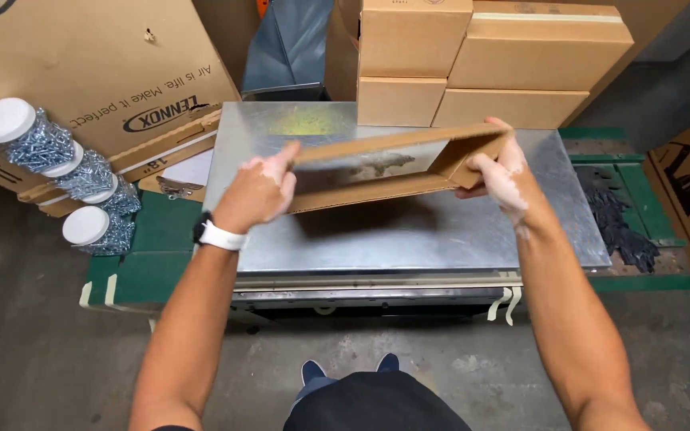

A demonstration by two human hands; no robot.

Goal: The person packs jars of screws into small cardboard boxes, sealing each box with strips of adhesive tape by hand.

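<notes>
Both forearms reach forward over the metal tabletop (409,239). Left hand (255,194) and right hand (495,177) each grip one end of a flattened cardboard box (377,169), held above the tabletop. Its long axis runs left-right between them, right end slightly higher.

Both forearms are bare, with no sleeves showing down to the wrists. The left hand (255,195) has a white band with a dark watch case at its wrist; the right hand (495,177) wears nothing. Below, dark trousers and dark blue shoe tips show.
</notes>
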